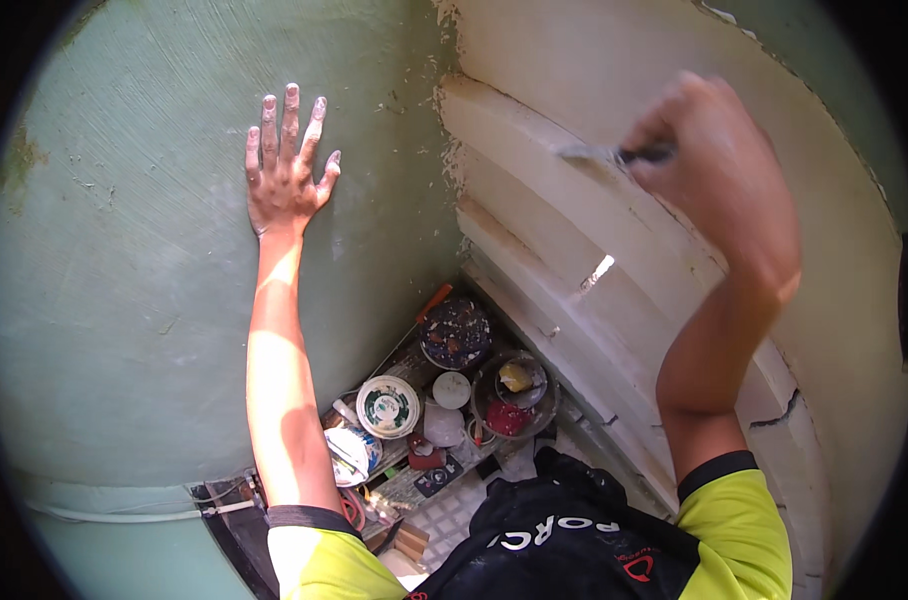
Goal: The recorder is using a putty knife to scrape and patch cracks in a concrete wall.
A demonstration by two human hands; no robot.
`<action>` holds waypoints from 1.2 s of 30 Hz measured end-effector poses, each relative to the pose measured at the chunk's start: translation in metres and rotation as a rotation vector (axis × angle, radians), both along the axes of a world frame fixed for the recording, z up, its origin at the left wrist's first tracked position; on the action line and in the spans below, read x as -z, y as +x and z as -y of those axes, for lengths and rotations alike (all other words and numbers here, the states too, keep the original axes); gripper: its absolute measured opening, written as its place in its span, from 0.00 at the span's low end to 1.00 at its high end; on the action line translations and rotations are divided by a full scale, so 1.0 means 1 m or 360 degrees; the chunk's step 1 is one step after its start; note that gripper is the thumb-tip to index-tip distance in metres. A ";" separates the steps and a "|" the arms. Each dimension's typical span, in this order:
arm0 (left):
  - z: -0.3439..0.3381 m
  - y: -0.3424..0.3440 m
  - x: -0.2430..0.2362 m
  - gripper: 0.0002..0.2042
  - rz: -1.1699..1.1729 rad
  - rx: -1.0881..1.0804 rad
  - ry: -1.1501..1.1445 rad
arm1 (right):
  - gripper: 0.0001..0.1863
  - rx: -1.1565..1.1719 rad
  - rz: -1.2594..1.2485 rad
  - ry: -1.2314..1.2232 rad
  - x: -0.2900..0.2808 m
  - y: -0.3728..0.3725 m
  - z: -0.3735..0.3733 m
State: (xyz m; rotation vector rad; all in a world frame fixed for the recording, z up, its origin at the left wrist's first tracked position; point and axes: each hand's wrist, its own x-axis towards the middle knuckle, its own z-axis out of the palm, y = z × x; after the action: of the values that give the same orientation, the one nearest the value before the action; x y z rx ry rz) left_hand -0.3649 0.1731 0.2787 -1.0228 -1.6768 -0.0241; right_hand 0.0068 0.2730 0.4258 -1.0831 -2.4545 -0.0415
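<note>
My left hand [286, 190] lies flat against the green wall [134, 310], fingers spread, with whitish dust on its fingertips. My right hand [709, 150] is raised on the right and smeared by motion. It is closed around the dark handle of a scraper [586, 153], whose thin grey blade points left toward the stepped cream moulding [519, 125]. Blur hides the blade's exact shape, and I cannot tell whether it touches the surface. Rough, flaking edges run along the corner where the green wall meets the moulding.
Below, a plank [414, 488] and the area around it hold a speckled dark bucket [456, 333], a white lidded tub [387, 407], a clear bucket [544, 412] with a yellow sponge [515, 377] and red cloth, and other containers. A white pipe [124, 516] runs along the lower left wall.
</note>
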 end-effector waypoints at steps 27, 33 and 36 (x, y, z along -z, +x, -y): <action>-0.001 0.000 -0.002 0.31 -0.0029 0.0035 0.0020 | 0.07 0.0232 -0.0160 -0.0002 0.013 0.044 0.017; -0.007 0.003 -0.005 0.31 -0.0036 0.0056 0.0031 | 0.09 0.0014 -0.0182 0.0108 0.032 0.075 0.015; -0.002 0.000 -0.002 0.31 -0.0032 0.0046 0.0009 | 0.08 -0.0079 -0.0315 0.0330 0.045 0.049 -0.006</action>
State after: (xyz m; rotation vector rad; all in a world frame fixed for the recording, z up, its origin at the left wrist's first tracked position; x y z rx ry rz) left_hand -0.3654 0.1754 0.2805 -1.0395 -1.6432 -0.0374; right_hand 0.0558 0.2788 0.3806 -0.8917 -2.2426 -0.1616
